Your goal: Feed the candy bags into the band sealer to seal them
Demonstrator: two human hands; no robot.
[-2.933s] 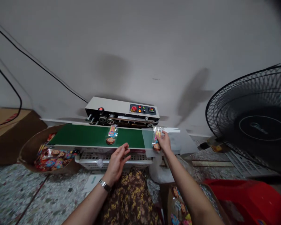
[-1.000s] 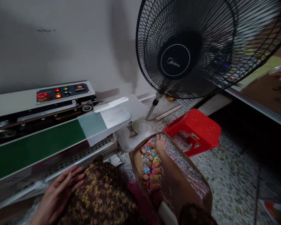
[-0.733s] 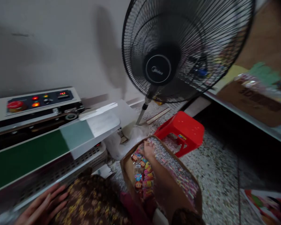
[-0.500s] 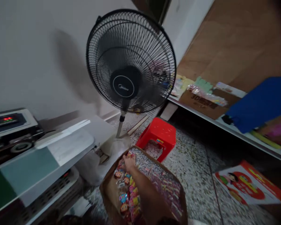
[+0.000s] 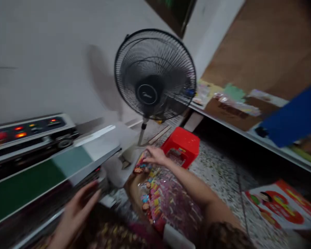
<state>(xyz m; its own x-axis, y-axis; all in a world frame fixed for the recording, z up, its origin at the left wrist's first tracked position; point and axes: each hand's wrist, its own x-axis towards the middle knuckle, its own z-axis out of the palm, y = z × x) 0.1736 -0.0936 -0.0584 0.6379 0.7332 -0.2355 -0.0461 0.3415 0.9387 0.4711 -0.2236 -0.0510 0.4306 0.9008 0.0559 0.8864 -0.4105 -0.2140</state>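
My right hand reaches over the far end of a cardboard box, fingers closed on the top of a small colourful packet with a cartoon face on it. Motion blur hides the exact grip. Rows of similar cartoon packets stand along the left inside of the box, and shiny pink and silver wrapping fills the rest. My left hand is raised at the lower left, between the box and a green belt, its fingers apart and nothing in them.
A standing fan rises behind the box, beside a red plastic stool. At left is a machine with lit displays and a green conveyor belt. A shelf and a printed carton stand at right.
My left hand has come into view at the lower left. My right hand has lifted toward the box's far edge with a packet. The view has swung left, showing more of the machine.
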